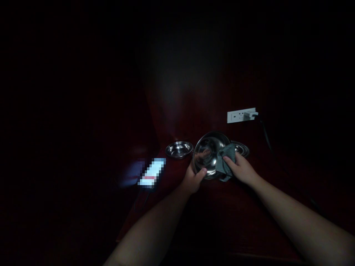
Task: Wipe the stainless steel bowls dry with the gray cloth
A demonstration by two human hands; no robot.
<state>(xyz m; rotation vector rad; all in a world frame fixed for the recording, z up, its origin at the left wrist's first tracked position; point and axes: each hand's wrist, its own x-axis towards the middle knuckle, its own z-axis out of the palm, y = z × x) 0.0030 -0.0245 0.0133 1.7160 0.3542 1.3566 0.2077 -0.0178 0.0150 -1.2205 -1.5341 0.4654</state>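
Note:
A shiny steel bowl is tilted toward me above the dark red tabletop. My left hand grips its lower left rim, the thumb lying over the edge on the inside and the other fingers hidden behind. In my right hand is a grey-green cloth, pinched with the thumb on top and draped over the bowl's right rim. Part of the cloth lies against the inner wall. Behind the cloth and my right hand, a round steel dish is partly hidden.
Left of the bowl a shallow steel dish sits on the table. Nearer me at the left lies a lit phone-like screen, blurred out, with a thin cable. A white wall socket holds a plug with a dark cord. The surroundings are very dark.

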